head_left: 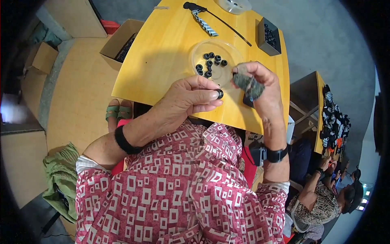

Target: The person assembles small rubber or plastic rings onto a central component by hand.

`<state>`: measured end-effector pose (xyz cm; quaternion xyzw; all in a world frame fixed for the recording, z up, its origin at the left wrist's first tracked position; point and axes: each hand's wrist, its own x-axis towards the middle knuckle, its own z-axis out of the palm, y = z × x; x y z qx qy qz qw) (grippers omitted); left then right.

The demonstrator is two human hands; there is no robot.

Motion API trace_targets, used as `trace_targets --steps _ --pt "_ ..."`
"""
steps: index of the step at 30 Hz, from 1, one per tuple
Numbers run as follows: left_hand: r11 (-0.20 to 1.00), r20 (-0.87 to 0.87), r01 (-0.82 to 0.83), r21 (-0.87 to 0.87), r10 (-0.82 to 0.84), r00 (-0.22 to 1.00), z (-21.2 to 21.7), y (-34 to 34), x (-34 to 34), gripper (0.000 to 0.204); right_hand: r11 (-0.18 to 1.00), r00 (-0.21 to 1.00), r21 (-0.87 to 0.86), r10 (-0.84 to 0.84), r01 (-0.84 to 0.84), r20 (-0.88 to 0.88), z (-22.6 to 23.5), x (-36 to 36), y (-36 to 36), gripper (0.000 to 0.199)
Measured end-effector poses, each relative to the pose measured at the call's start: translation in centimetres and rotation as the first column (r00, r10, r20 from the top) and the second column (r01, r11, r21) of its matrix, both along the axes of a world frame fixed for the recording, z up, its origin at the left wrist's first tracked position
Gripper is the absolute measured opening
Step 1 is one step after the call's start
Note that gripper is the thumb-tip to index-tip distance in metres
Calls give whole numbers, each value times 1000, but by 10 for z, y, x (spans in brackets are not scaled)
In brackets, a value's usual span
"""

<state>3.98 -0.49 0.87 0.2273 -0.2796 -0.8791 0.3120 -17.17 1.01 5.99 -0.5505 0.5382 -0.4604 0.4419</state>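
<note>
Between the thumb and fingers of my left hand (185,97) is a small round black part (219,94), shiny, like a ring or knob. My right hand (266,87) is closed on a crumpled grey-green rag (248,84), just right of the black part and apart from it. Beyond my hands stands a clear round plastic tub (222,75) on the yellow table (158,61). Several black ring-shaped parts (209,63) lie inside it. A dark object (247,101) shows partly below the rag; I cannot make out its kind.
A grey bin (269,37) of black parts stands at the table's far right. Toward the back lie a thin black rod (229,27) and a striped strip (204,23). Another clear tub (234,5) sits behind. Left is a cardboard box (118,38); a person (321,199) works at right.
</note>
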Motion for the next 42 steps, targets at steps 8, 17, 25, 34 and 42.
trace_targets --steps 8,17,25,34,42 --pt "999 -24 8 -40 -9 1000 3 4 -5 25 958 994 -287 -26 -6 -110 -6 19 41 20" --pt "997 6 74 -33 -74 997 5 6 -5 28 962 985 -271 -65 18 -163 -14 19 50 24" --pt "987 -37 158 15 -157 987 -5 7 -5 29 933 942 -358 -102 -21 -321 -21 17 63 26" --pt "983 -27 185 3 -185 982 -2 9 -7 32 960 973 -276 -107 48 -204 -22 13 68 26" --pt "975 -105 220 43 -215 971 -13 10 -8 30 966 980 -255 -95 49 -174 -21 18 72 27"
